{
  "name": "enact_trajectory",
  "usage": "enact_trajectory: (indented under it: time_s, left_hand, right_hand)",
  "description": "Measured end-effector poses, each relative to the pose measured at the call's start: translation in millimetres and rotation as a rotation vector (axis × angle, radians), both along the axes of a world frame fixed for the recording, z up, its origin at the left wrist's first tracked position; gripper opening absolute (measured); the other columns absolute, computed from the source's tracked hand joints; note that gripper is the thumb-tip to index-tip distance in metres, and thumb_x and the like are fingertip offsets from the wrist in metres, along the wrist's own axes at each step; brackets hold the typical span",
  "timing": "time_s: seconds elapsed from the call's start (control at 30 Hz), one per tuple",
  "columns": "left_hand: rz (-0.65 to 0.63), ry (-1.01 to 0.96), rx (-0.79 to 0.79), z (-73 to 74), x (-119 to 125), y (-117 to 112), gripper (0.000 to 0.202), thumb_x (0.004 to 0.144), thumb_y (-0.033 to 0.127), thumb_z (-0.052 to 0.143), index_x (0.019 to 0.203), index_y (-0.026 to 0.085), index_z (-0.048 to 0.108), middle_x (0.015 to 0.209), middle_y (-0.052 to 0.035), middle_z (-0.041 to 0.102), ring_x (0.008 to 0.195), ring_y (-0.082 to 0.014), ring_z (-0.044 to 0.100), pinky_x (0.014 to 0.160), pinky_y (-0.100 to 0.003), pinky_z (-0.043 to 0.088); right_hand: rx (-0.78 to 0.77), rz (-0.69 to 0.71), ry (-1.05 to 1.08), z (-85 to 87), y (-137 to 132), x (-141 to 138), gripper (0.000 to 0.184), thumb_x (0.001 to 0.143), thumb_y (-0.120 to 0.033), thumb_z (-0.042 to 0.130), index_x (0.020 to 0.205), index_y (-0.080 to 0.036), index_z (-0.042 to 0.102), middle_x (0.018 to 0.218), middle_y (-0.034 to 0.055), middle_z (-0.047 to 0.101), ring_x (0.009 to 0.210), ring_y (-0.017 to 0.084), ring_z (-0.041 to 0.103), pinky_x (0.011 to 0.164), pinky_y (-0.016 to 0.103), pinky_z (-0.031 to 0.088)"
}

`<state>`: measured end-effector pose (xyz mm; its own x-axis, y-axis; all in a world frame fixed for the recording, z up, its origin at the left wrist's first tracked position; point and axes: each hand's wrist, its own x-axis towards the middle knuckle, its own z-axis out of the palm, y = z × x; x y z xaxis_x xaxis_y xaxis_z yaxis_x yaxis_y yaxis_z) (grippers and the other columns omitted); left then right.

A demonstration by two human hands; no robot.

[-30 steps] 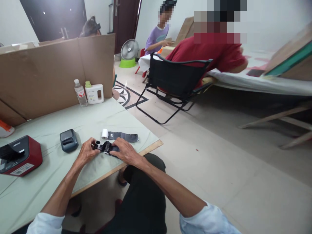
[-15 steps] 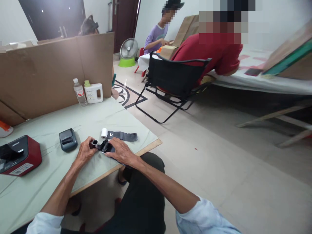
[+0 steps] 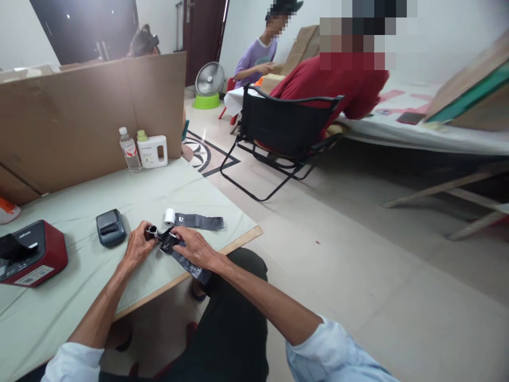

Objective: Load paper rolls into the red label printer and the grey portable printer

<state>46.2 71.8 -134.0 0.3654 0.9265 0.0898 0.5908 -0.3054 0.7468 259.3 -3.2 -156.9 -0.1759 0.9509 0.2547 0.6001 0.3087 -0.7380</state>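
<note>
My left hand [image 3: 137,246] is closed around a small spool [image 3: 152,231] whose round, hollow, pale-rimmed end faces up. A crumpled black ribbon [image 3: 168,242] runs from the spool to my right hand [image 3: 195,248], which pinches it between thumb and fingers. Below the right hand, a printed dark length [image 3: 191,267] of strip slopes to the table's front edge and hangs slightly over it. Just beyond my hands a white roll [image 3: 169,216] stands with a flat dark strip [image 3: 201,221] stretched out to its right.
Left of my hands sit a small dark printer [image 3: 111,228] and a red-and-black machine [image 3: 35,252]. A water bottle [image 3: 130,151] and a white jug [image 3: 153,152] stand before a cardboard screen [image 3: 91,116]. A person in red sits in a black folding chair [image 3: 288,119].
My right hand has shifted and its fingers have lifted slightly, showing more of the crumpled ribbon and the strip below it. The left hand has tilted the spool slightly.
</note>
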Motion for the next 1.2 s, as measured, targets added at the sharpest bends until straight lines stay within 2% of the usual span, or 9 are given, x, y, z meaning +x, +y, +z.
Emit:
enact_trajectory:
  time_s: [0.13, 0.3, 0.5, 0.63, 0.8, 0.9, 0.97, 1.1, 1.2]
  left_hand:
    - [-0.006, 0.002, -0.005, 1.0, 1, -1, 0.026, 0.070, 0.023, 0.069, 0.094, 0.023, 0.058, 0.069, 0.0064, 0.063, 0.066, -0.0154, 0.060, 0.066, -0.027, 0.043]
    - [-0.024, 0.012, 0.014, 2.6, 2, -2, 0.026, 0.071, 0.023, 0.068, 0.095, 0.023, 0.058, 0.075, 0.0053, 0.066, 0.070, -0.0161, 0.062, 0.069, -0.028, 0.045]
    - [-0.036, 0.003, 0.020, 0.7, 0, -2, 0.032, 0.072, 0.023, 0.070, 0.103, 0.023, 0.061, 0.081, 0.0038, 0.070, 0.076, -0.0177, 0.066, 0.074, -0.028, 0.050]
    - [-0.034, 0.002, 0.023, -2.5, -2, 0, 0.036, 0.072, 0.022, 0.071, 0.107, 0.023, 0.064, 0.085, 0.0027, 0.072, 0.079, -0.0187, 0.069, 0.077, -0.030, 0.052]
    - [-0.036, 0.002, 0.017, -5.7, -5, 1, 0.039, 0.072, 0.020, 0.072, 0.110, 0.022, 0.066, 0.084, 0.0024, 0.072, 0.079, -0.0188, 0.070, 0.077, -0.030, 0.053]
    - [-0.036, 0.013, 0.022, -8.4, -5, 2, 0.039, 0.074, 0.018, 0.071, 0.113, 0.021, 0.066, 0.085, 0.0016, 0.073, 0.080, -0.0188, 0.070, 0.079, -0.031, 0.054]
    - [-0.042, 0.029, 0.038, -9.9, -6, -1, 0.042, 0.075, 0.016, 0.071, 0.116, 0.021, 0.066, 0.091, -0.0001, 0.074, 0.082, -0.0191, 0.070, 0.081, -0.032, 0.056]
    - [-0.054, 0.070, 0.198, -4.4, -12, -18, 0.048, 0.077, 0.014, 0.071, 0.124, 0.020, 0.065, 0.112, -0.0071, 0.072, 0.088, -0.0206, 0.069, 0.083, -0.036, 0.059]
    - [-0.037, 0.075, 0.396, 12.1, -31, -32, 0.037, 0.086, 0.017, 0.065, 0.123, 0.021, 0.067, 0.117, -0.0096, 0.070, 0.098, -0.0229, 0.069, 0.086, -0.038, 0.061]
  right_hand:
    - [0.071, 0.083, 0.017, 8.8, 3, 2, 0.035, 0.086, -0.004, 0.057, 0.116, -0.021, 0.064, 0.102, 0.0044, 0.070, 0.092, 0.020, 0.066, 0.085, 0.032, 0.051]
    - [0.213, 0.204, -0.179, 21.1, 8, 10, 0.029, 0.093, -0.004, 0.051, 0.113, -0.018, 0.067, 0.107, 0.0100, 0.070, 0.102, 0.023, 0.066, 0.091, 0.035, 0.052]
    - [0.242, 0.239, -0.278, 17.4, 11, 23, 0.038, 0.094, -0.011, 0.063, 0.131, -0.020, 0.063, 0.121, 0.0120, 0.070, 0.116, 0.025, 0.066, 0.099, 0.038, 0.053]
    - [0.156, 0.208, -0.275, 11.1, 6, 32, 0.050, 0.090, -0.015, 0.071, 0.138, -0.018, 0.059, 0.125, 0.0136, 0.071, 0.118, 0.027, 0.067, 0.098, 0.039, 0.054]
    - [0.057, 0.134, -0.399, 15.7, 0, 37, 0.034, 0.090, -0.016, 0.071, 0.124, -0.019, 0.068, 0.117, 0.0108, 0.073, 0.112, 0.025, 0.068, 0.092, 0.035, 0.051]
    - [0.029, 0.107, -0.462, 24.5, 1, 37, 0.018, 0.094, -0.015, 0.065, 0.109, -0.020, 0.073, 0.107, 0.0077, 0.073, 0.102, 0.023, 0.069, 0.084, 0.031, 0.050]
    - [0.038, 0.084, -0.484, 28.1, 3, 38, 0.017, 0.096, -0.013, 0.061, 0.102, -0.021, 0.074, 0.103, 0.0070, 0.073, 0.098, 0.022, 0.069, 0.081, 0.030, 0.049]
    - [0.074, 0.065, -0.478, 24.5, 8, 46, 0.019, 0.095, -0.011, 0.059, 0.100, -0.021, 0.075, 0.101, 0.0069, 0.073, 0.097, 0.022, 0.069, 0.082, 0.032, 0.052]
    - [0.166, 0.033, -0.427, 23.6, 6, 47, 0.024, 0.092, -0.012, 0.062, 0.110, -0.020, 0.074, 0.110, 0.0102, 0.072, 0.101, 0.025, 0.069, 0.085, 0.036, 0.056]
